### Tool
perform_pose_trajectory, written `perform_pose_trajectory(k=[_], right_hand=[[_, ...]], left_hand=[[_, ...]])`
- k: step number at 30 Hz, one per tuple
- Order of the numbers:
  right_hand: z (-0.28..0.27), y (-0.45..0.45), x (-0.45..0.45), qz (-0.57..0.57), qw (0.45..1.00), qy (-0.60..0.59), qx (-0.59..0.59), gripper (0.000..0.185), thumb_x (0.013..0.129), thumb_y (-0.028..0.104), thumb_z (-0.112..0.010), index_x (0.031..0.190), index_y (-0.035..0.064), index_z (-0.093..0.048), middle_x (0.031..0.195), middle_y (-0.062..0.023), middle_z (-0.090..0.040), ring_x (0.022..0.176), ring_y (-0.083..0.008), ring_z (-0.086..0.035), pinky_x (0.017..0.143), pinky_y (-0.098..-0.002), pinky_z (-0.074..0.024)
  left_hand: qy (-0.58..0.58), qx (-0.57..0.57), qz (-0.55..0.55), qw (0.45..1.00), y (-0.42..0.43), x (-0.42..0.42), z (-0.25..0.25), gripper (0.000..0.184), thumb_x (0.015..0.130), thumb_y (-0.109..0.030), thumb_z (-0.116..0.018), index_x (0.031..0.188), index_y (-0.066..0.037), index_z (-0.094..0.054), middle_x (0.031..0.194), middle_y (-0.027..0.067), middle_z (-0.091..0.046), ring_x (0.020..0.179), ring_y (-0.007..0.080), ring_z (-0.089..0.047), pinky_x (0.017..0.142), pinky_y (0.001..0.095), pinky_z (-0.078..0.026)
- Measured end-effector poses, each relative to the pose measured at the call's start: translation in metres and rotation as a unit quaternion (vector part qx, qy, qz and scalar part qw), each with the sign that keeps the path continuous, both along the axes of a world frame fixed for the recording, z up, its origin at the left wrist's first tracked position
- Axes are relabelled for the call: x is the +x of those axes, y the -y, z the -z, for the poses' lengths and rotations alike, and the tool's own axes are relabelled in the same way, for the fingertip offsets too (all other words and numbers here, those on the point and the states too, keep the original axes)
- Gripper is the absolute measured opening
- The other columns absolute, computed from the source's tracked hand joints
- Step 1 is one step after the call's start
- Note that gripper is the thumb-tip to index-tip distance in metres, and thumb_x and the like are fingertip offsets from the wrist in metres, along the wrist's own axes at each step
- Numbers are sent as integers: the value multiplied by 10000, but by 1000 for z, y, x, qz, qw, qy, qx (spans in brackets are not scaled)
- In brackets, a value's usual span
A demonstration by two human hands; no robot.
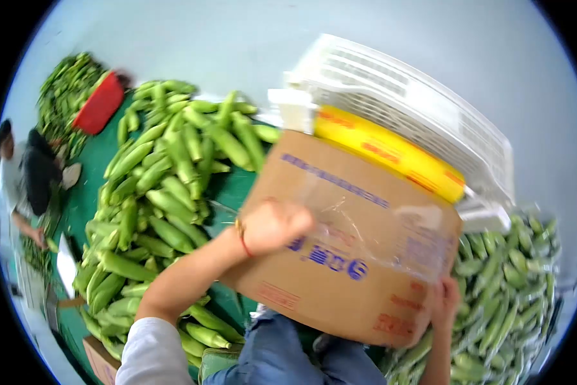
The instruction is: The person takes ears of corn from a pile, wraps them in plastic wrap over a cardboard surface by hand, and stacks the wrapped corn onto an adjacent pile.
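In the centre of the frame, the cardboard box [378,292] is best kept steady and square; the right hand's [445,300] grip meets its edge, closure unclear, while the blurred left hand [277,226] looks curled above, contents untellable. Glossy, creased clear film [423,226] crosses smooth board; tapering, husked corn [171,204] fills the left

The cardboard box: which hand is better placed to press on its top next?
Probably the left. The left hand is over the top face of the cardboard box, though blurred; the right hand is at its right edge, better placed for steadying.
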State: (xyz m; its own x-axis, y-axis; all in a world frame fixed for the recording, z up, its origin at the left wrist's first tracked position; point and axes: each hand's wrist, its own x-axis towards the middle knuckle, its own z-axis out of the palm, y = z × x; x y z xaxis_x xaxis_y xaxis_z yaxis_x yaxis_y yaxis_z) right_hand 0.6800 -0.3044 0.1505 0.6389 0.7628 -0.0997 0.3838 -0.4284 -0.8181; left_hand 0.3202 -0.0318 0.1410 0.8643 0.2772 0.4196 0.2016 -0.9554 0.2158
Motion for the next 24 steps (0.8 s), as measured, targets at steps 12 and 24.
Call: perform_pose_trajectory(k=[12, 24], right_hand=[[-15, 68, -62, -308, 929, 127, -161, 154, 995, 180, -531, 1005, 36, -583, 829, -88, -585, 721, -198, -566, 665, -306, -475], [-39, 42, -87, -261, 938, 59, -222, 175, 987, 174, -520, 965, 6, -562, 848, -120, -567, 751, -228, -531, 713, -314, -451]], left_hand=[[284, -320, -371, 824, 71, -134, 61, 140, 878, -114, -623, 962, -19, -563, 872, 159, -546, 824, 327, -574, 736, 391, -490], [-71, -462, -543, 698, 52, -141, 224, 882, 655, -485, -792, 1269, -63, -319, 866, 285, -660, 796, 428, -670, 697, 472, -542]])
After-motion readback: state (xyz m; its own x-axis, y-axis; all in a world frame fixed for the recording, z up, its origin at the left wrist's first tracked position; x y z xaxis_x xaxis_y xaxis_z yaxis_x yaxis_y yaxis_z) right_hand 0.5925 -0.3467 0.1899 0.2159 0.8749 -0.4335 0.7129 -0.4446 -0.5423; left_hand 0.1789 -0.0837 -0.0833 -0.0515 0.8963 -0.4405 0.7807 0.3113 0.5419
